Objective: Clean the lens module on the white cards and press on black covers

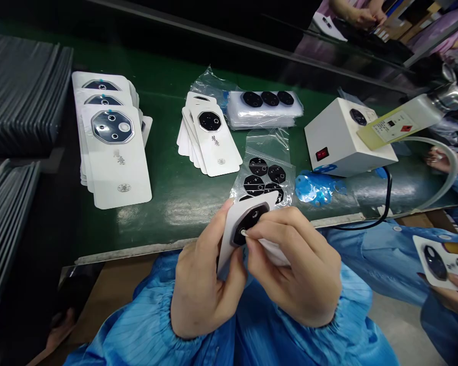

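Observation:
My left hand (202,284) grips a white phone back cover (241,216) with a dark octagonal camera opening, held upright over my lap at the table's near edge. My right hand (297,264) pinches at the edge of that dark opening with thumb and forefinger; what sits between the fingertips is too small to name. Just beyond the cover lies a clear bag with black octagonal lens pieces (264,178). Both sleeves are blue.
Two stacks of white covers lie on the green table (168,193), one at left (114,147) and one mid-table (211,140). A tray of black lenses (267,107), blue film scraps (316,185), a white box with red switch (343,140), and a co-worker's hand with a cover (442,264) are at right.

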The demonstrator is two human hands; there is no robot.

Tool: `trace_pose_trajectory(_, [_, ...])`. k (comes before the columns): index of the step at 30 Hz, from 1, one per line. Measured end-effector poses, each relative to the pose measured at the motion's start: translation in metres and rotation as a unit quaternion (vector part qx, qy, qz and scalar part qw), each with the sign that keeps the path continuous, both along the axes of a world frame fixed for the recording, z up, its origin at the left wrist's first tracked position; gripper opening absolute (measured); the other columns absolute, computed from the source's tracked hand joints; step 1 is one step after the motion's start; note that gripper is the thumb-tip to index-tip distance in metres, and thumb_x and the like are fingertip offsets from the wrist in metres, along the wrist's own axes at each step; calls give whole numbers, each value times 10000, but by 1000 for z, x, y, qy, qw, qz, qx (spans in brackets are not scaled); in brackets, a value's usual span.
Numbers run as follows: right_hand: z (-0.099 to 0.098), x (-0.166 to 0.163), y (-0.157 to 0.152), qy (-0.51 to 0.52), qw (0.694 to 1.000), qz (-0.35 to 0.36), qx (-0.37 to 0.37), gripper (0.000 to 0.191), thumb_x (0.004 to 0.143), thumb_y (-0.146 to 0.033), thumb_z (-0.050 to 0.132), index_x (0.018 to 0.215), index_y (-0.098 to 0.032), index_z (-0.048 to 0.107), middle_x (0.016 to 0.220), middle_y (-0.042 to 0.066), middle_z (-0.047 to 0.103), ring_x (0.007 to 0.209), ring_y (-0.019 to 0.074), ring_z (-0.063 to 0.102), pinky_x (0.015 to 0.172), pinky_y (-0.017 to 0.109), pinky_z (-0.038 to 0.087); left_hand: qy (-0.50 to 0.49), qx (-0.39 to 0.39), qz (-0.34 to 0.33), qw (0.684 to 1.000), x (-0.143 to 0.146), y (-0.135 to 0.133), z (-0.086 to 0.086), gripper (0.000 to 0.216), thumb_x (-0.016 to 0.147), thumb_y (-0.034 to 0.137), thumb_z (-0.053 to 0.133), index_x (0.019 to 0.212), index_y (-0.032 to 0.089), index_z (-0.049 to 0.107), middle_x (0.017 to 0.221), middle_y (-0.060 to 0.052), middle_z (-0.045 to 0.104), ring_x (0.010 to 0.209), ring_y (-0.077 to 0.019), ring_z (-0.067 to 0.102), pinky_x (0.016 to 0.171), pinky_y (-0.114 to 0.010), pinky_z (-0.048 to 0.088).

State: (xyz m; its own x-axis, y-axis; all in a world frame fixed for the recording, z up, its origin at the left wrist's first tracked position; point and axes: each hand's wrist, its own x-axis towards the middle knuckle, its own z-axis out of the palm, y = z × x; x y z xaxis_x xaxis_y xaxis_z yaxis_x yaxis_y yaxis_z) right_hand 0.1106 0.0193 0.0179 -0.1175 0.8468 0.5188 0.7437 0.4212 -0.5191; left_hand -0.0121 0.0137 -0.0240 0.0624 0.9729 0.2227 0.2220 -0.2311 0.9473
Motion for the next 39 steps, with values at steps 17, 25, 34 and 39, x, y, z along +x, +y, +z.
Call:
trace_pose_trajectory(17, [-3, -4, 1, -16, 1000, -16, -8, 132, 803, -56, 530, 801, -187, 538, 722, 23, 567, 657, 128, 539, 559, 276, 461, 120, 17, 12, 993, 2, 1, 4, 537, 861, 186, 532, 1363, 281, 368, 1199, -35, 677, 644, -153, 688, 598, -270, 540])
trace_pose_trajectory(25, [-5, -6, 4, -26, 999, -19, -15, 144, 815, -54, 493, 747, -174, 535, 681, 27, 544, 626, 127, 505, 545, 276, 435, 139, 52, 25, 989, 4, 1, 0, 573, 854, 177, 541, 1385, 281, 353, 1151, -16, 702, 604, -141, 667, 586, -252, 501])
trace_pose_trajectory(34, [-8, -8, 4, -102, 993, -49, 29, 184, 798, -28, 478, 673, -154, 524, 642, 27, 527, 597, 128, 482, 514, 279, 422, 145, 169, -22, 975, -5, 12, -12, 697, 787, 94, 558, 1428, 211, 313, 869, 0, 747, 495, -115, 607, 481, -215, 478])
trace_pose_trajectory(39, [-7, -8, 1, -100, 992, -57, 43, 156, 778, -13, 510, 702, -147, 532, 667, 33, 544, 621, 134, 516, 531, 287, 446, 125, 145, -39, 981, -6, 12, -9, 682, 787, 76, 550, 1419, 209, 333, 811, 7, 739, 481, -102, 596, 481, -209, 485])
